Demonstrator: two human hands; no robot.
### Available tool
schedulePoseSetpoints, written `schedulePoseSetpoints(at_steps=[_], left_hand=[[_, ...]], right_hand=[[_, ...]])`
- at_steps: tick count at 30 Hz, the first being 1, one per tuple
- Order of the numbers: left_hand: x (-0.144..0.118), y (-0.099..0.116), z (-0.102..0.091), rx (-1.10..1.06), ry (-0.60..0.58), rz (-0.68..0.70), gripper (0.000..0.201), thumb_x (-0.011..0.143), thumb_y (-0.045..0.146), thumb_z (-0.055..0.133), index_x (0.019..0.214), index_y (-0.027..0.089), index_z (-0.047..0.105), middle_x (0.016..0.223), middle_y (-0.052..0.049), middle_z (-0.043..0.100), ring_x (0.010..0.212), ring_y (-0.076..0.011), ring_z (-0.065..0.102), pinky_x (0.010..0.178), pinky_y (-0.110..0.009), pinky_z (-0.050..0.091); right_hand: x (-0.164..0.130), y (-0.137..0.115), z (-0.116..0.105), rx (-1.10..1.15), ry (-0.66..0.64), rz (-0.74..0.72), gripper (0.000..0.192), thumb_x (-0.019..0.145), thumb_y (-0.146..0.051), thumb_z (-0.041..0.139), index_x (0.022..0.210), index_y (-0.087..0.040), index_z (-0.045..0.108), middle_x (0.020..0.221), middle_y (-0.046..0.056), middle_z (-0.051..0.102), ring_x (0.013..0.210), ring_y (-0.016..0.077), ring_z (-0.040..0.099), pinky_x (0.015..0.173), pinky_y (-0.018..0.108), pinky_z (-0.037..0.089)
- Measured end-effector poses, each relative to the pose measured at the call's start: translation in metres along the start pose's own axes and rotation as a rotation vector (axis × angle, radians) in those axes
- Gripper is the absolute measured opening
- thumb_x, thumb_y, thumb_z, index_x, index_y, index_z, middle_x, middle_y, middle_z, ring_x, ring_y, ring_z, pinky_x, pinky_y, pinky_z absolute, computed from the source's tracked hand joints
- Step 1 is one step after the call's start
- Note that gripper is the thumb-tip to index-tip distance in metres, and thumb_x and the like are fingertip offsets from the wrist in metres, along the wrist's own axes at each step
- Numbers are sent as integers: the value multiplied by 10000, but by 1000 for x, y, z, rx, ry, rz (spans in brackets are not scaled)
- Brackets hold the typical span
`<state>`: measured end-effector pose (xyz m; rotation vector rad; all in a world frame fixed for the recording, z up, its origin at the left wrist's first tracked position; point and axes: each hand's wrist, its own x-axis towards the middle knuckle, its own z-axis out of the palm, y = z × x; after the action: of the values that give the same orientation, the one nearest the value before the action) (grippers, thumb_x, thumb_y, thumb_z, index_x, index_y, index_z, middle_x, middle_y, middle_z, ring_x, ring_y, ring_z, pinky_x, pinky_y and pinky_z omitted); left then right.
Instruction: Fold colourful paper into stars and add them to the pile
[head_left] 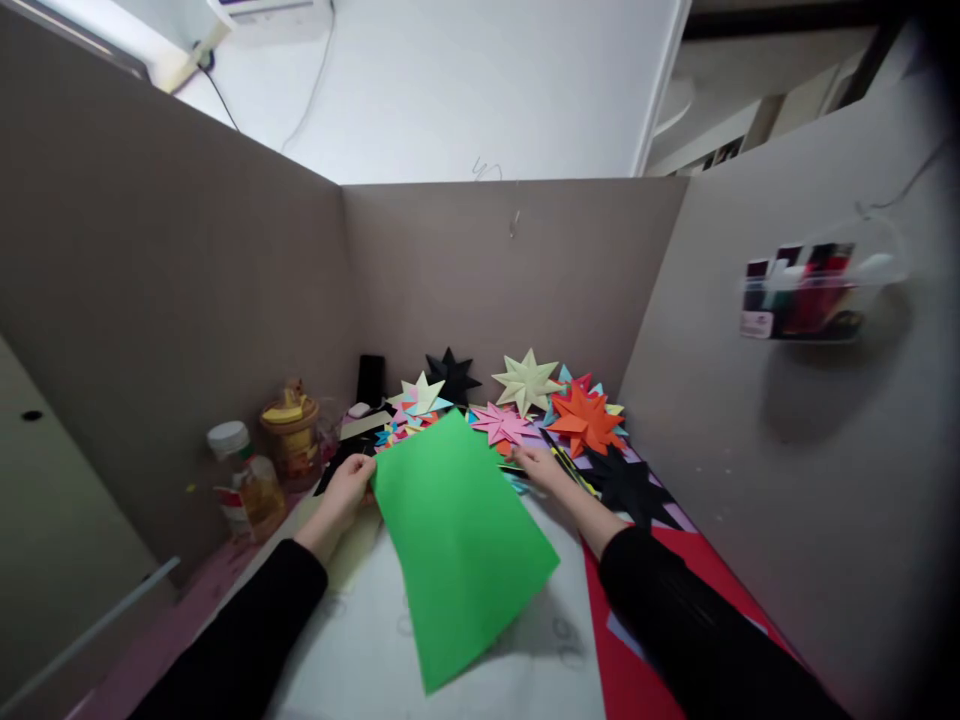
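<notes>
Grey partition walls [187,260] are enclosing the bench on three sides, so everything is being kept within short reach; the white work surface [360,650] is lying bare at 6 o'clock, probably as folding room; a red sheet [637,680] is lying flat at 4 o'clock, partly under the right sleeve, apparently stock kept to hand; the green sheet [457,540] is sitting at the centre of the bench, tilted, its far end raised toward 12 o'clock and its near corner hanging over the white surface; the left hand [349,490] is pinching the sheet's far left corner at 10 o'clock, fingers closed on the edge, which seems to be what is keeping the paper lifted; the right hand [540,468] is resting at the sheet's far right edge at 1 o'clock, among loose paper scraps; I cannot tell whether it is gripping the sheet or only touching it; finished folded stars are being stacked against the back wall from 11 to 2 o'clock, out of the working area: an orange star [585,420], a pale yellow star [527,382], a black star [450,375], a pink star [499,425]; a capped bottle [244,480] and a brown jar [291,440] are standing upright at 9 o'clock, close to the left wall; a clear holder [810,295] is hanging on the right wall at 3 o'clock, well apart from the hands.
</notes>
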<state>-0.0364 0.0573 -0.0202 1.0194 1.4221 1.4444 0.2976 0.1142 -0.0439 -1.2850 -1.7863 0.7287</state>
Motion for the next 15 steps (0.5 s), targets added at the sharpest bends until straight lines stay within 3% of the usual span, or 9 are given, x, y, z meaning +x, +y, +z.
schedulePoseSetpoints(at_steps=[3, 5, 8, 11, 15], left_hand=[[5, -11, -2, -2, 68, 93, 181, 633, 272, 688, 646, 186, 530, 528, 54, 477, 459, -97, 416, 432, -182, 282], [5, -11, -2, -9, 89, 150, 126, 658, 245, 663, 675, 190, 551, 540, 55, 470, 472, -96, 391, 437, -182, 257], [5, -10, -6, -48, 89, 248, 84, 699, 244, 626, 725, 199, 560, 571, 53, 465, 502, -98, 395, 457, -179, 271], [6, -9, -9, -157, 44, 305, 112, 721, 280, 625, 769, 210, 552, 577, 58, 451, 491, -95, 391, 452, -178, 280], [6, -8, -11, -332, 50, 253, 169, 730, 326, 647, 778, 214, 531, 576, 69, 453, 467, -82, 404, 437, -168, 307]], right_hand=[[-18, -8, 12, 280, -276, 193, 581, 892, -595, 315, 1020, -128, 635, 856, 102, 693, 635, 148, 657, 546, 258, 497], [-33, -13, 22, 393, -359, 276, 530, 848, -581, 434, 1129, -157, 583, 931, 113, 681, 663, 146, 655, 567, 259, 497], [-51, -16, 37, 240, -204, 205, 523, 725, -453, 641, 1155, -165, 572, 1028, 118, 644, 777, 165, 626, 671, 298, 507], [-58, -14, 47, 157, -25, 137, 610, 635, -364, 682, 1200, -178, 547, 1142, 120, 595, 883, 195, 594, 752, 338, 499], [-60, -14, 49, 352, -184, 143, 479, 619, -341, 671, 1064, -171, 623, 987, 71, 674, 807, 203, 618, 712, 330, 496]])
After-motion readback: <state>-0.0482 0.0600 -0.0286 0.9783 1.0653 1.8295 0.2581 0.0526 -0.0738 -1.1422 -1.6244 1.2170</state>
